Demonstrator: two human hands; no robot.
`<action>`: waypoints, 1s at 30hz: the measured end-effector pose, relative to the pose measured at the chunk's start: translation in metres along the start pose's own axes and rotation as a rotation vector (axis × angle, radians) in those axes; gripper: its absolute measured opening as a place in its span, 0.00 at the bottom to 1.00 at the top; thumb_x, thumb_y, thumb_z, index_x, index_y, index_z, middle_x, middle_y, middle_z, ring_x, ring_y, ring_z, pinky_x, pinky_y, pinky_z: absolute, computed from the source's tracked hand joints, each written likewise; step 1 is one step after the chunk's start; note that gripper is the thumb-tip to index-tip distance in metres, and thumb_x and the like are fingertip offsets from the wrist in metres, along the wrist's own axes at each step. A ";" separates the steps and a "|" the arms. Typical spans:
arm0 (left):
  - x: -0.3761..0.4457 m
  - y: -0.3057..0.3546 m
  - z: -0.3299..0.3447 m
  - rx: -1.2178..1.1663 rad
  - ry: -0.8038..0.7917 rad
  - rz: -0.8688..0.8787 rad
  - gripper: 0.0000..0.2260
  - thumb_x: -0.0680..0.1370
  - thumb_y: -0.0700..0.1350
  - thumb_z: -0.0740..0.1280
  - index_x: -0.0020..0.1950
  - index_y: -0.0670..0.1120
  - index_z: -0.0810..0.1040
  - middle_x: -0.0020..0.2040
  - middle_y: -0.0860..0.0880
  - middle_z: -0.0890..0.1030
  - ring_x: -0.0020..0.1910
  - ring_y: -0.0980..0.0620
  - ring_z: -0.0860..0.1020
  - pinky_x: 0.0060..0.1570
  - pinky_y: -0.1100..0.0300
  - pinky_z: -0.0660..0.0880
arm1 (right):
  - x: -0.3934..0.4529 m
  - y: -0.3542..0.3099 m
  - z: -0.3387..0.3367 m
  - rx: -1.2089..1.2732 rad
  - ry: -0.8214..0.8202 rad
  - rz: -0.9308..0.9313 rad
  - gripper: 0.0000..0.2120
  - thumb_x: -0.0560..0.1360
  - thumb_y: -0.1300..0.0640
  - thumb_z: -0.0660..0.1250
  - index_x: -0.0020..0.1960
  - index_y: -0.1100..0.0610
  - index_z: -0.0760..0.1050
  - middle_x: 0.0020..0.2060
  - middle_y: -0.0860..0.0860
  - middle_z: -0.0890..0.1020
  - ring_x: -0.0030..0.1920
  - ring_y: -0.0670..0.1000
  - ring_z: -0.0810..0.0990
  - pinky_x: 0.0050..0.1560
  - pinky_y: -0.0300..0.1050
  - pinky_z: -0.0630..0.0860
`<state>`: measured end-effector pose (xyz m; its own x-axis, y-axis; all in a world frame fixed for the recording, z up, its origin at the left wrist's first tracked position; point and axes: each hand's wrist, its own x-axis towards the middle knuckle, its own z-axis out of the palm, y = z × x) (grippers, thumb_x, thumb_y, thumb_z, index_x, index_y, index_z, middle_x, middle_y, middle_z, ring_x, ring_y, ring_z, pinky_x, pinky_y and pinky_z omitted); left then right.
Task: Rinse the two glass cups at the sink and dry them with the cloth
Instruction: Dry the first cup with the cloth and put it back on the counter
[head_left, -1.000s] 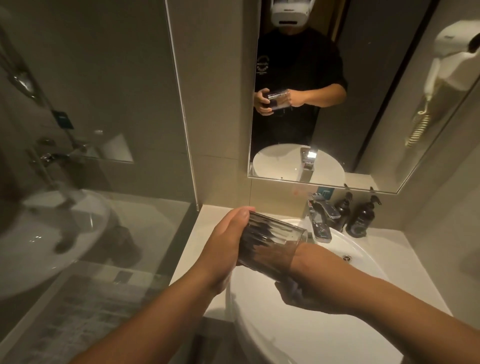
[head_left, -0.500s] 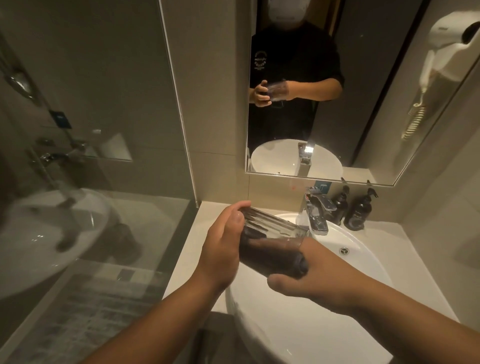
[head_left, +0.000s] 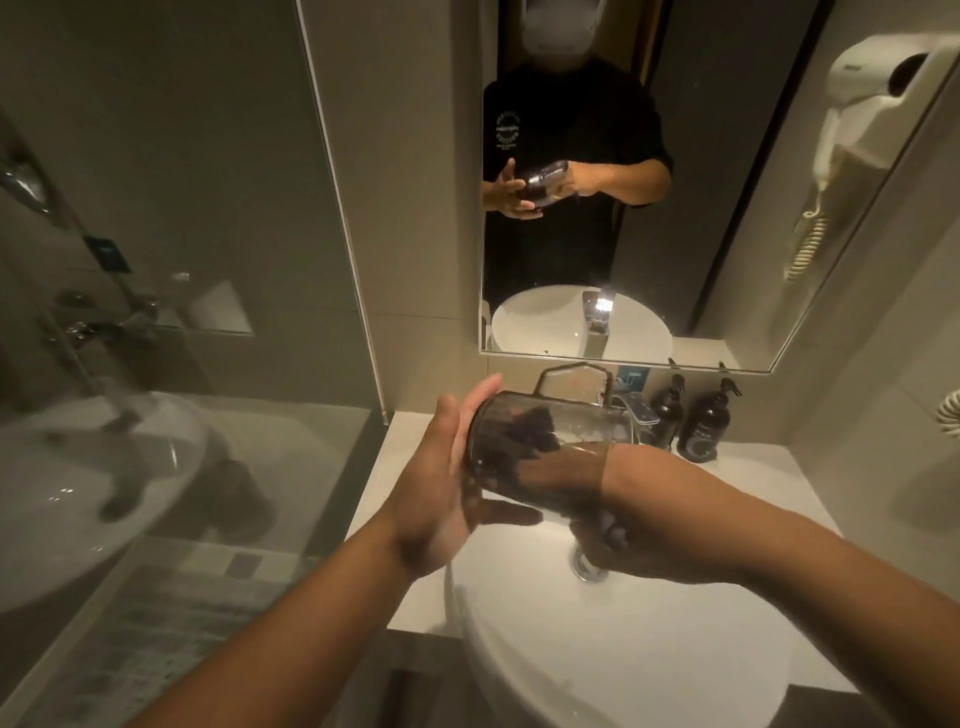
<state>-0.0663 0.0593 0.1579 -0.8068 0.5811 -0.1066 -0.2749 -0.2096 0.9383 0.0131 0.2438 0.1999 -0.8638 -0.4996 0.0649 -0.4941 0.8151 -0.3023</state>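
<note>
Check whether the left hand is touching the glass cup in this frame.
Touching. The head view shows the left hand, fingers straight, flat against the base of the glass cup, which lies on its side over the sink.

Walls: plain grey-beige tile (head_left: 415, 208), faint horizontal seam
Mirror (head_left: 701, 234): frameless, above the counter, reflects the basin and tap
Glass partition (head_left: 156, 312): left side, shower fittings (head_left: 98, 327) dim behind it, basin reflected in the pane
Counter (head_left: 779, 467): pale, built into the corner
Bottles (head_left: 704, 426): two dark pump bottles, side by side beneath the mirror
Hair dryer (head_left: 878, 109): white, wall-mounted upper right, coiled cord hanging
Floor (head_left: 156, 623): small mosaic tile
Light: dim, warm yellow
</note>
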 end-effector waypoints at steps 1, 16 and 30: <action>0.001 0.003 0.001 -0.023 0.003 -0.065 0.27 0.73 0.72 0.55 0.66 0.62 0.75 0.65 0.48 0.82 0.63 0.40 0.80 0.60 0.34 0.77 | 0.001 -0.002 0.002 -0.117 -0.011 -0.056 0.23 0.69 0.63 0.64 0.62 0.47 0.73 0.49 0.40 0.79 0.44 0.42 0.75 0.43 0.33 0.74; 0.020 -0.027 0.004 0.168 0.227 0.113 0.17 0.85 0.53 0.53 0.53 0.56 0.82 0.46 0.50 0.86 0.49 0.51 0.83 0.51 0.50 0.77 | 0.007 -0.008 0.016 0.268 -0.003 0.143 0.28 0.71 0.60 0.65 0.68 0.40 0.70 0.56 0.37 0.79 0.49 0.40 0.74 0.48 0.25 0.69; 0.021 -0.027 -0.014 0.360 0.190 0.403 0.17 0.74 0.66 0.54 0.55 0.67 0.78 0.59 0.46 0.81 0.58 0.41 0.80 0.61 0.34 0.75 | 0.014 -0.005 0.022 1.118 0.065 0.365 0.25 0.64 0.57 0.71 0.62 0.49 0.79 0.57 0.57 0.82 0.59 0.60 0.79 0.64 0.59 0.74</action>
<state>-0.0827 0.0660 0.1261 -0.9000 0.3520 0.2572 0.2428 -0.0852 0.9663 0.0053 0.2265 0.1811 -0.9557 -0.2476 -0.1590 0.1158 0.1805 -0.9767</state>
